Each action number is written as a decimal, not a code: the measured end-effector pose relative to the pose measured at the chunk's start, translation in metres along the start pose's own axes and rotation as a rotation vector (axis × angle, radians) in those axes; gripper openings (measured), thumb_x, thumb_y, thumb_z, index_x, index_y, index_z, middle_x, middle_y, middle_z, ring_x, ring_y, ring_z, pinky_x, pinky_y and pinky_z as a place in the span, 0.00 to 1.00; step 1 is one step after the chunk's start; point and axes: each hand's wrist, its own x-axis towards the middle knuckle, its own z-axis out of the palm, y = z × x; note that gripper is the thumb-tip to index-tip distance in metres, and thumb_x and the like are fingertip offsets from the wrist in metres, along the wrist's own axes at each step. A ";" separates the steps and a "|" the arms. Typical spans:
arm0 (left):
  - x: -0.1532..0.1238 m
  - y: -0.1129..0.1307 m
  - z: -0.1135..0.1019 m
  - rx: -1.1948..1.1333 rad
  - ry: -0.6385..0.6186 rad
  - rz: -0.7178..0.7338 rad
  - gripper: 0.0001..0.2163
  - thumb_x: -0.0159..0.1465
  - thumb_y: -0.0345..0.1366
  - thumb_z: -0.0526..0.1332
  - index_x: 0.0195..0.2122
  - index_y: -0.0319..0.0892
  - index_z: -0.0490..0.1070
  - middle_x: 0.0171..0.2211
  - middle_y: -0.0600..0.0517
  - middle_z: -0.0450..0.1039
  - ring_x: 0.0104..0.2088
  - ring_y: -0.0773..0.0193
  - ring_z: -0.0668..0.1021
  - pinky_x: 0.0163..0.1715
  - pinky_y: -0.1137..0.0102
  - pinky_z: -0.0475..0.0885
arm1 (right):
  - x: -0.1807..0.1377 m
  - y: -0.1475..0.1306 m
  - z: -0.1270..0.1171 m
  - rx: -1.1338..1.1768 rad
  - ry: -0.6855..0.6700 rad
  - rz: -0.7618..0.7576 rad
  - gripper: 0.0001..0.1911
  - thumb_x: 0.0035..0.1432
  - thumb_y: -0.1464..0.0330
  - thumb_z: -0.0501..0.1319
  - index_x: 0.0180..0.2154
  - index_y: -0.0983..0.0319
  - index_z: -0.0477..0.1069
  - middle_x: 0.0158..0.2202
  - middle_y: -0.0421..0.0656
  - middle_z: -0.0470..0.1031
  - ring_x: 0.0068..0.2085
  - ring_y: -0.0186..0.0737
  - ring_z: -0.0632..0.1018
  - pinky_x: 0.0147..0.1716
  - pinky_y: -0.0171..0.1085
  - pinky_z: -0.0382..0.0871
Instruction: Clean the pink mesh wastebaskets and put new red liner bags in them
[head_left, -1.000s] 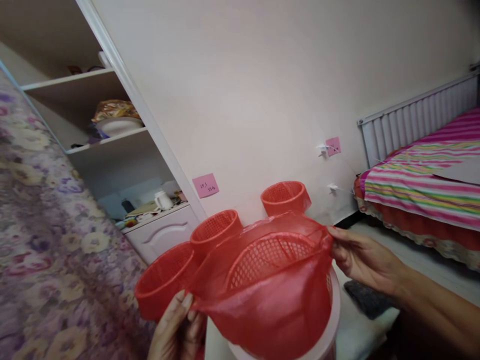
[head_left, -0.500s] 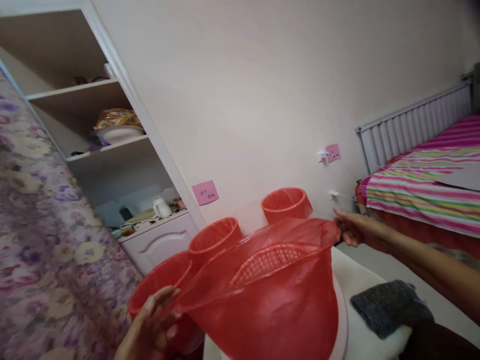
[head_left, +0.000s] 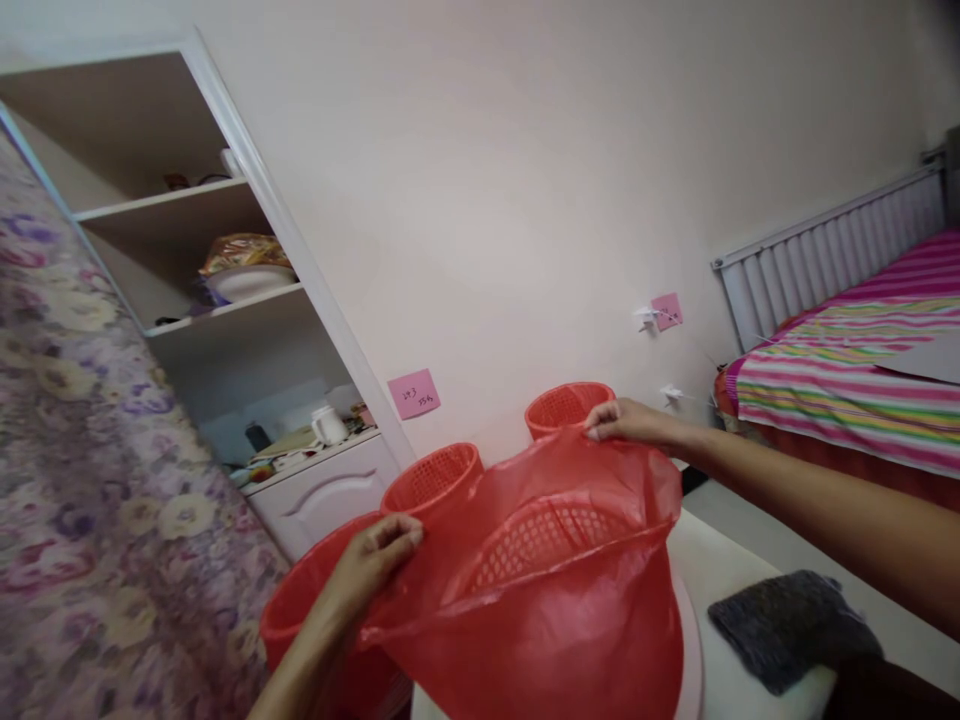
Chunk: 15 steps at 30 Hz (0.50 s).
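Observation:
A thin red plastic bag (head_left: pixel 555 630) is stretched over a red mesh basket (head_left: pixel 547 535) that stands in front of me on a white surface (head_left: pixel 720 600). My left hand (head_left: pixel 371 560) pinches the bag's left edge, fingers closed on the film. My right hand (head_left: pixel 626 422) grips the bag's far rim, pulling it over the basket's back edge. Three more red mesh baskets stand behind: one at the left (head_left: pixel 300 610), one in the middle (head_left: pixel 433 477), one at the back (head_left: pixel 559 405).
A dark grey cloth (head_left: pixel 787 625) lies on the white surface at the right. White shelves (head_left: pixel 225 300) with a bowl and a cabinet with a white jug (head_left: pixel 327 425) stand at the left. A floral curtain (head_left: pixel 90 480) hangs far left. A striped bed (head_left: pixel 847 370) is at right.
My right hand moved from the bag's right edge to its far rim. My left hand rose and closed on the left edge. The bag now sits lower over the basket.

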 end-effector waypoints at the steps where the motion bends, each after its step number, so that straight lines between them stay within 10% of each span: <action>1: -0.001 -0.001 -0.003 -0.044 0.046 0.020 0.15 0.42 0.38 0.76 0.27 0.38 0.75 0.16 0.57 0.70 0.14 0.73 0.67 0.15 0.80 0.59 | -0.001 -0.004 -0.002 0.046 0.033 -0.020 0.12 0.43 0.66 0.74 0.30 0.64 0.77 0.25 0.38 0.78 0.25 0.30 0.73 0.27 0.30 0.67; 10: -0.033 -0.013 -0.034 -0.267 0.318 0.094 0.29 0.35 0.47 0.79 0.39 0.43 0.75 0.29 0.56 0.78 0.26 0.66 0.78 0.24 0.76 0.74 | -0.028 0.008 -0.031 0.310 0.152 -0.068 0.17 0.51 0.62 0.72 0.42 0.62 0.75 0.37 0.42 0.79 0.33 0.31 0.77 0.36 0.31 0.73; 15: -0.075 -0.032 -0.056 -0.018 0.448 0.153 0.26 0.40 0.49 0.76 0.40 0.49 0.78 0.41 0.49 0.81 0.42 0.49 0.80 0.33 0.68 0.79 | -0.070 0.036 -0.057 0.030 0.097 0.071 0.27 0.46 0.64 0.74 0.49 0.61 0.73 0.46 0.46 0.77 0.33 0.33 0.76 0.30 0.33 0.72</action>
